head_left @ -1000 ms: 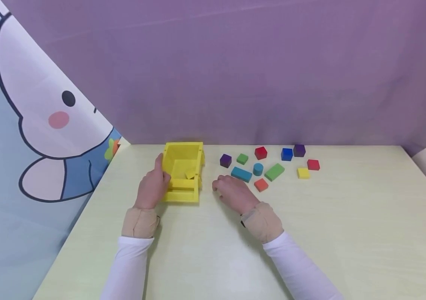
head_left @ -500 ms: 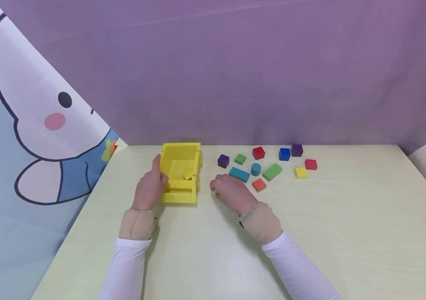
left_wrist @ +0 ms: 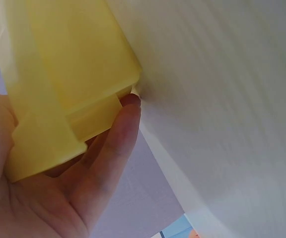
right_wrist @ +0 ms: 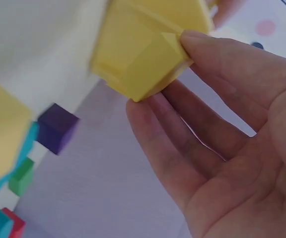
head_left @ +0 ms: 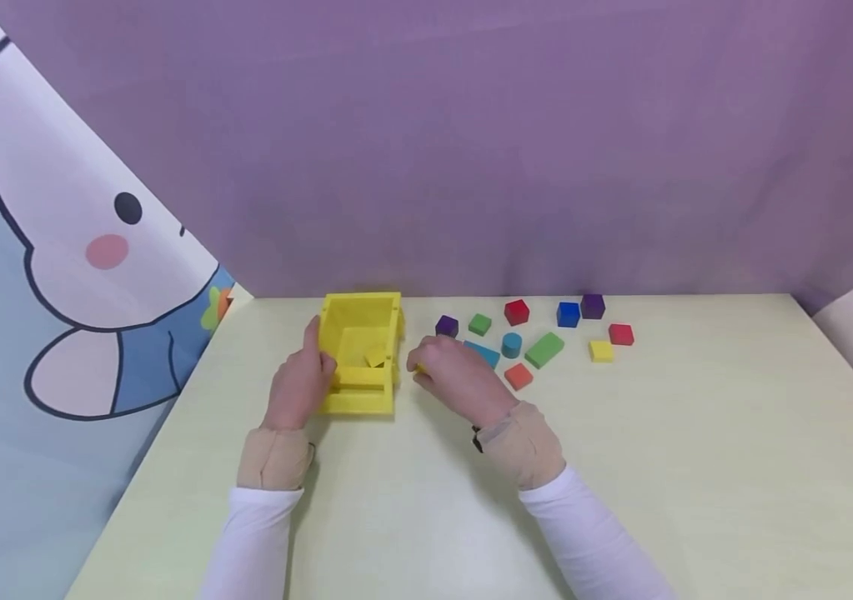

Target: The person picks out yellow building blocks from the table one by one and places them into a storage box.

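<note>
A yellow plastic box with an open top stands on the table, left of centre. My left hand grips its left side; in the left wrist view the thumb and fingers curl round the wall and lip. Inside the box lies a small yellow block. To the right of the box, my right hand pinches another yellow block between thumb and fingertips, close over the table. In the right wrist view this block overlaps the box behind it.
Several coloured blocks lie right of the box: a purple cube, a blue bar partly behind my right hand, a blue cylinder, a green bar and an orange block. A purple curtain hangs behind the table.
My right hand has shifted slightly left and up towards the box, and the yellow block now shows at its fingertips. My left hand has kept its grip on the box.
</note>
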`<state>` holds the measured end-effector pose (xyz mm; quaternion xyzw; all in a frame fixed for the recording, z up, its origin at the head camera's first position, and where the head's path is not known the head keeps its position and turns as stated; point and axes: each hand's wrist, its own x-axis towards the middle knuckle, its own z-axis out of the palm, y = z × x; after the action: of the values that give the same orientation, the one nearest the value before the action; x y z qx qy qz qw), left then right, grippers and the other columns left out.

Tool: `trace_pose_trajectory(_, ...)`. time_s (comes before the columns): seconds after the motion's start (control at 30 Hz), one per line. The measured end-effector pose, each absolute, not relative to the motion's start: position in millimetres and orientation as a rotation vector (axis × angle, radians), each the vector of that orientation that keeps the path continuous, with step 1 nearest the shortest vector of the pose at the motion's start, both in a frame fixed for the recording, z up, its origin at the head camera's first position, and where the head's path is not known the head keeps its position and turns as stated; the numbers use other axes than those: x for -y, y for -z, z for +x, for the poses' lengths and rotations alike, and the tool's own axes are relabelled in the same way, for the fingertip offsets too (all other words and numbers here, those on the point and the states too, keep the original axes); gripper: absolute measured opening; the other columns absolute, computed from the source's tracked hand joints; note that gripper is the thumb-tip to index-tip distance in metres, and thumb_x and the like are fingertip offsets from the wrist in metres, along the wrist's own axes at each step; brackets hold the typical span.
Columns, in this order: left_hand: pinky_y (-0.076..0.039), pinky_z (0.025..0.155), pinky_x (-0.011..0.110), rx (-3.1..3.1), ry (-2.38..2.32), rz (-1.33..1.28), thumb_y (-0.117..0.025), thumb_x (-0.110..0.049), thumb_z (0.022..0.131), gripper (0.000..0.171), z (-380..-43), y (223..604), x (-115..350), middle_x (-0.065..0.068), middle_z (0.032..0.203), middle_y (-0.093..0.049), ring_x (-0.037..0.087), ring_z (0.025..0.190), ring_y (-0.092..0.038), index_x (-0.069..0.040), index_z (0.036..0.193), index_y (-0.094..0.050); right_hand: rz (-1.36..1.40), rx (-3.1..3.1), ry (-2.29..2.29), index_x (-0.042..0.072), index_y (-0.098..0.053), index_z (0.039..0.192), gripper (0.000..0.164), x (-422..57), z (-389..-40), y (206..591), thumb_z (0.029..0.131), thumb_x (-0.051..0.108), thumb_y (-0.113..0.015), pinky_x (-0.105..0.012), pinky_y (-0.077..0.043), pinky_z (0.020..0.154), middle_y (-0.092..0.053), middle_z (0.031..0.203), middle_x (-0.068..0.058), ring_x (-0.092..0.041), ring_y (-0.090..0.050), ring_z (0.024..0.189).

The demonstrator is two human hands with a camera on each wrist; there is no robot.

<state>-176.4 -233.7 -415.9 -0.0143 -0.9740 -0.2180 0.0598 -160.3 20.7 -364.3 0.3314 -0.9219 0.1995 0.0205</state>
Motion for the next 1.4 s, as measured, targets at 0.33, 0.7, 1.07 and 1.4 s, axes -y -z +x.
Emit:
trace_pose_trajectory(0.33,-0.03,0.044,0.033,2.933,0.672,-0.043,-0.044,-0.008,0.094,0.066,-175,418,233,0.007,0.06,-0.048,0.02,0.045,-0.038,-0.003,0.155,-0.019,0.991,2.857,-0.727,0.008,-0.076,0.109,0.022,-13,-162,349,0.088,0.008,-0.074,-0.027,-0.054,0.086,-0.073,0.104,-0.005,-0.018,-0.066,0.093)
trace_pose_trajectory(0.7,-0.032,0.044,0.035,2.919,0.674,-0.038,-0.046,-0.007,0.091,0.068,-176,415,231,0.008,0.06,-0.049,0.022,0.046,-0.041,-0.003,0.155,-0.021,0.947,2.757,-0.786,0.009,-0.077,0.105,0.016,8,-168,355,0.089,0.01,-0.073,-0.03,-0.053,0.091,-0.072,0.105,-0.003,-0.02,-0.065,0.101)
trace_pose_trajectory(1.07,-0.033,0.044,0.034,2.909,0.623,-0.042,-0.049,-0.007,0.091,0.067,-177,413,230,0.009,0.06,-0.05,0.023,0.046,-0.042,-0.001,0.153,-0.023,0.96,2.697,-0.833,0.011,-0.076,0.106,0.017,28,-172,360,0.088,0.013,-0.074,-0.028,-0.051,0.094,-0.07,0.106,-0.002,-0.019,-0.062,0.103)
trace_pose_trajectory(1.4,-0.031,0.042,0.032,2.892,0.612,-0.056,-0.05,-0.004,0.091,0.067,-174,412,229,0.007,0.057,-0.048,0.02,0.044,-0.039,0.001,0.153,-0.024,1.032,2.669,-0.804,0.009,-0.076,0.103,0.014,42,-180,367,0.09,0.01,-0.072,-0.029,-0.051,0.094,-0.07,0.106,-0.003,-0.02,-0.063,0.104)
